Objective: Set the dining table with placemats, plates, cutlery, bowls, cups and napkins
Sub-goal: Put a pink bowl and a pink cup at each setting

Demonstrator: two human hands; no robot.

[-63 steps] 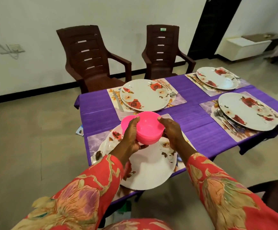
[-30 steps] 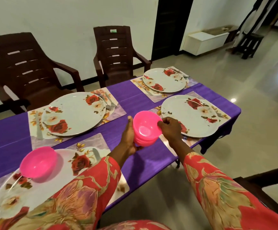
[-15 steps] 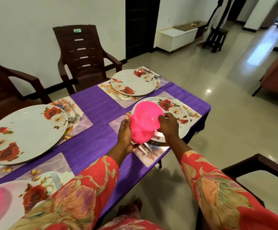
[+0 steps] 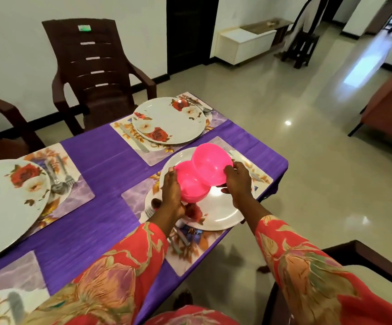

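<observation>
Holding a tilted pink bowl (image 4: 211, 166) by its rim, right hand (image 4: 237, 184) pinches it above the near-right plate (image 4: 223, 209). Left hand (image 4: 171, 195) grips the remaining bowl stack (image 4: 190, 186), touching the lifted bowl, over the same plate.

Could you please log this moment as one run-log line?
step: separating bowls | left hand: holds stack | right hand: lifts top bowl | over: plate

Purple-clothed table (image 4: 110, 165) bears floral placemats (image 4: 141, 195) under plates (image 4: 169, 119).
</observation>
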